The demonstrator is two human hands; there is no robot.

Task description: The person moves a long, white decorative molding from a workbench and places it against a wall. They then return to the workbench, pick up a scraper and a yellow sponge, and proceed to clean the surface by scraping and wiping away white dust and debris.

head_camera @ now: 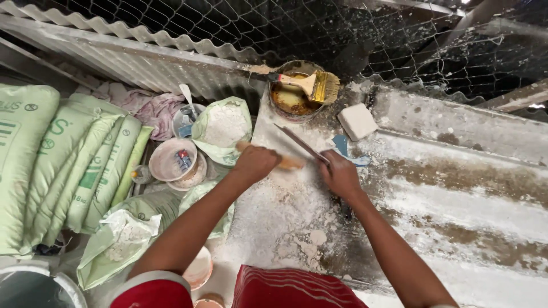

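My left hand (255,163) is closed around a wooden handle (288,163) that sticks out on both sides of the fist, above a flat slab dusted with white powder (285,217). My right hand (339,173) grips a long thin metal blade (299,142) that slants up and to the left from the fingers. The two hands are close together over the powdery surface. A tin of yellowish liquid (292,100) stands just beyond them, with a paintbrush (313,84) resting across its rim.
Open bags of white powder (224,128) and bowls (171,159) sit left of the slab. Stacked pale green sacks (63,165) fill the far left. A white block (357,121) lies right of the tin. Wire mesh (342,34) and corrugated sheet (142,57) close the back.
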